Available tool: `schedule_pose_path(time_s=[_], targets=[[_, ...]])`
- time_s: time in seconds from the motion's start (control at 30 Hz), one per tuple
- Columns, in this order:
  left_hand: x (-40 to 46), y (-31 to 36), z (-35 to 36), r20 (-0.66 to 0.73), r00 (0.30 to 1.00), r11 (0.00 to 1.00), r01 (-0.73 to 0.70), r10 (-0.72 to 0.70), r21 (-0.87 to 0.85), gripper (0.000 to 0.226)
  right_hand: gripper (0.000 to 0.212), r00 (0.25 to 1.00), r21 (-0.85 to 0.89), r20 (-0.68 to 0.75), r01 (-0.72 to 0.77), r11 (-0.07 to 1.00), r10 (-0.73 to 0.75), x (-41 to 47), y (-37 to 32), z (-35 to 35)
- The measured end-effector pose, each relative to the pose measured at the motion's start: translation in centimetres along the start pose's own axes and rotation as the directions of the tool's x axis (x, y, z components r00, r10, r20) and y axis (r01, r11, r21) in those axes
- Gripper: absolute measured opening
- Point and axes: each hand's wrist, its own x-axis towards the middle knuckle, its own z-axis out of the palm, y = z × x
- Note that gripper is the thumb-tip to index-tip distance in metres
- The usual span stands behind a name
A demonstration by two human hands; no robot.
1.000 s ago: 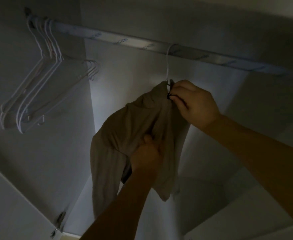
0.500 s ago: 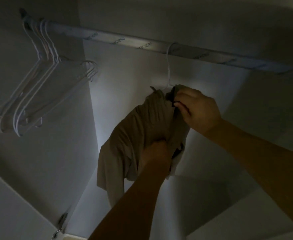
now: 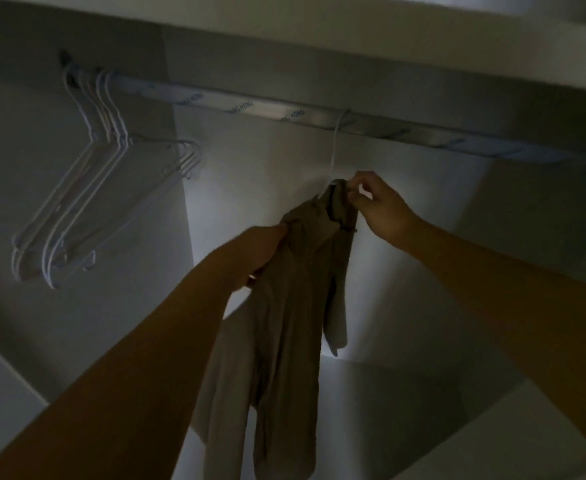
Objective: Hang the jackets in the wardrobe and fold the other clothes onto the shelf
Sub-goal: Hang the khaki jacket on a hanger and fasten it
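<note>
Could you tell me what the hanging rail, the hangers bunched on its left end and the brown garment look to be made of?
The long grey hanging rail looks like brushed metal under printed protective film. The bunched white hangers seem thin coated wire or plastic; the dim light leaves it open. The limp brown jacket is soft matte woven cloth, draping in folds.

One tan jacket (image 3: 295,299) on one white hanger (image 3: 333,157) just above the right hand (image 3: 378,206). One rail (image 3: 284,112). Bunch of empty white hangers (image 3: 87,202) far left of the left hand (image 3: 267,247); count unclear.
</note>
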Motion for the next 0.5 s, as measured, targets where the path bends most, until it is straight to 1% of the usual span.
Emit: schedule_pose_path(time_s=[0.03,0.07,0.1,0.17,0.23,0.27,0.3,0.33,0.37,0.4,0.43,0.47,0.5], targets=[[0.0,-0.3,0.3,-0.01,1.0,0.999,-0.022,0.022,-0.043,0.05,0.032,0.998,0.023,0.046,-0.043,0.999,0.042,1.1,-0.1,0.3],[0.0,-0.5,0.5,-0.009,0.999,0.995,-0.037,0.036,-0.092,0.046,0.042,0.992,0.004,0.106,-0.063,0.998,0.062,2.2,0.0,0.6],[-0.1,-0.5,0.7,-0.001,0.999,0.991,-0.054,0.054,-0.125,0.043,0.048,0.984,-0.056,0.164,-0.063,0.996,0.071,3.1,0.1,1.0],[-0.3,-0.1,0.9,0.016,0.995,0.987,-0.093,0.096,-0.132,0.037,0.044,0.979,-0.247,0.198,-0.006,0.969,0.057,4.4,0.3,1.7],[-0.3,0.3,1.4,0.005,0.994,0.989,-0.109,0.11,-0.097,0.029,0.032,0.983,-0.464,0.183,0.102,0.88,-0.018,5.4,0.3,2.1],[-0.4,0.6,1.7,-0.001,0.993,0.991,-0.116,0.116,-0.068,0.023,0.027,0.982,-0.528,0.181,0.139,0.838,-0.05,5.7,0.3,2.2],[-0.5,1.0,1.9,-0.019,0.991,0.991,-0.134,0.134,-0.028,0.018,0.024,0.981,-0.555,0.184,0.156,0.817,-0.062,5.8,0.2,2.3],[-0.5,1.4,2.1,-0.067,0.981,0.983,-0.18,0.182,0.028,0.017,0.023,0.98,-0.554,0.19,0.159,0.817,-0.062,5.9,0.2,2.2],[-0.7,1.6,2.2,-0.154,0.948,0.959,-0.265,0.277,0.099,0.017,0.024,0.981,-0.553,0.185,0.154,0.819,-0.059,5.8,0.0,2.1],[-1.2,1.7,2.2,-0.256,0.872,0.907,-0.38,0.417,0.184,0.016,0.024,0.987,-0.543,0.155,0.125,0.831,-0.047,5.8,-0.1,2.0],[-1.9,1.4,2.3,-0.327,0.745,0.811,-0.495,0.581,0.313,0.013,0.023,0.994,-0.523,0.109,0.078,0.849,-0.025,5.7,-0.2,1.9],[-2.6,1.0,2.5,-0.312,0.614,0.68,-0.568,0.725,0.464,0.012,0.022,0.998,-0.491,0.068,0.022,0.871,0.013,5.6,-0.3,1.8],[-3.1,0.3,2.8,-0.224,0.563,0.571,-0.573,0.796,0.588,0.016,0.022,0.997,-0.438,0.045,-0.032,0.899,0.057,5.5,-0.3,1.7]])
